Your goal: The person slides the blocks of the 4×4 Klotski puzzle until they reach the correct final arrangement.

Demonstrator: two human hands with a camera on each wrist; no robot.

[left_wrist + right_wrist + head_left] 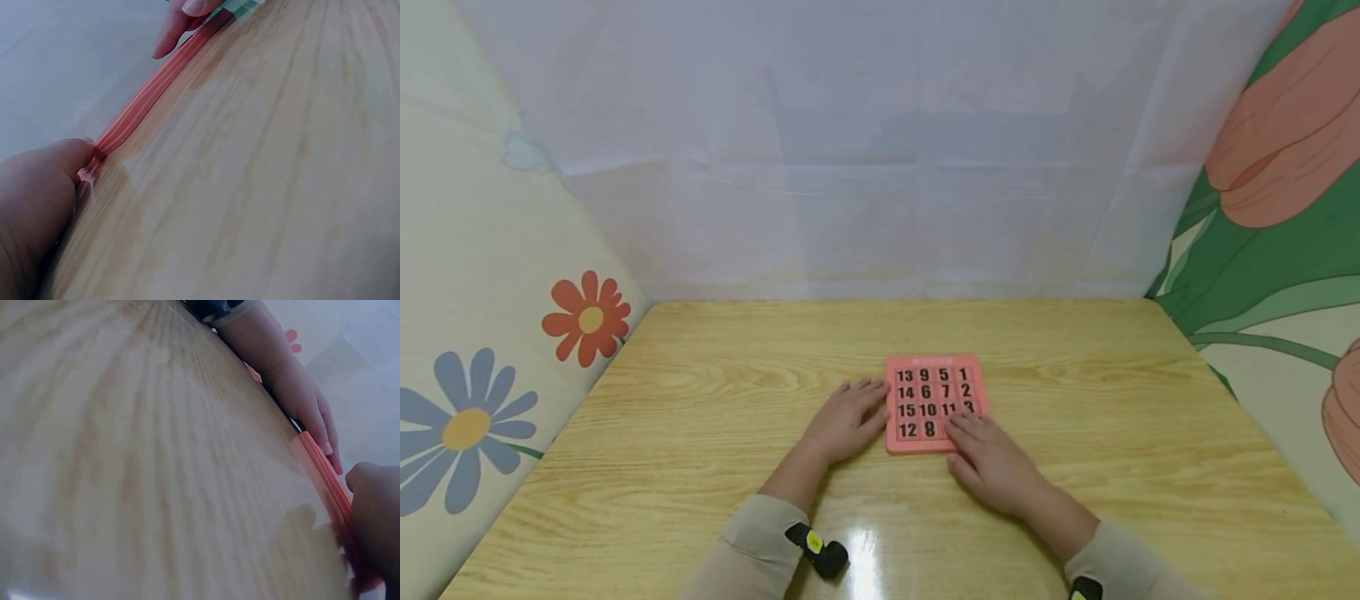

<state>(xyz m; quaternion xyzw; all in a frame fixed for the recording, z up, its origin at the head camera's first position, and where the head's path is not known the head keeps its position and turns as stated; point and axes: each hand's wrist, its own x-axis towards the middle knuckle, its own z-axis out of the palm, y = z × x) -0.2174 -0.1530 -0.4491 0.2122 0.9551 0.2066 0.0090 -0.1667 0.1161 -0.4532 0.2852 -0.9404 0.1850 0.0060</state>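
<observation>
1. Bench [700, 400]: one, wood-grained, glossy; likely slick enough for a light thing to skid on.
2. Number puzzle [931, 401]: one, pink, square, lying flat on the bench between the two hands. Probably plastic: light, stiff, smooth, not very fragile (though a hard drop might jar the pieces loose). Best hold: opposite side edges of the frame [940, 361], clear of the numbers.
3. Right hand [992, 462]: fingers close together, extended over the puzzle's lower right corner, hiding what lies beneath; thumb apart, just off the near edge. No pinch seen; pressure cannot be told.
4. Left hand [845, 423]: fingers nearly straight, resting against the left edge, thumb touching the same side; a light brace, seemingly, rather than a grip.
5. Tiles [927, 392]: set in rows, black-numbered, some covered. Likely slippery and easily slid; a flat fingertip on the face should suit better than a pinch.
</observation>
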